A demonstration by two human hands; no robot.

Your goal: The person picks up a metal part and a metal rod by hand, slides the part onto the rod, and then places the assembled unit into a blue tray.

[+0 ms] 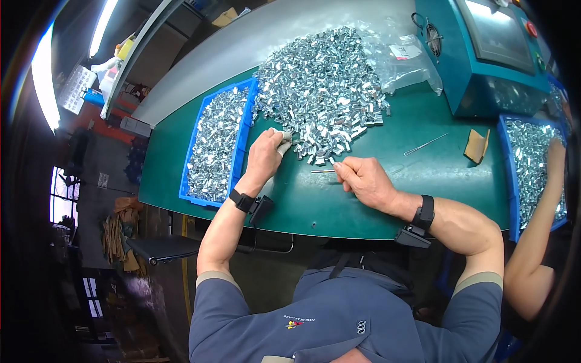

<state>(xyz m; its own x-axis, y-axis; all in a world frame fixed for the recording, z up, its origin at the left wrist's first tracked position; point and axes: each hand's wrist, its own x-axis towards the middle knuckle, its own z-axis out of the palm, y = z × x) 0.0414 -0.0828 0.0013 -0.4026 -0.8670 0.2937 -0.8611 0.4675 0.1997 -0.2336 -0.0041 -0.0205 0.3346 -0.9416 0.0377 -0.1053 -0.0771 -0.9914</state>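
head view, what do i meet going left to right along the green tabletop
Left blue tray, left hand, thin metal rod, right hand, looped wire, folded brown piece, right blue tray

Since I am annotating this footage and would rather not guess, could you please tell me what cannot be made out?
Head view: what the left hand pinches, if anything; too small, partly hidden by its fingers.
Head view: the thin rod's other end; the right hand covers it.
Head view: most of the co-worker beyond the forearm; cut off by the right edge.
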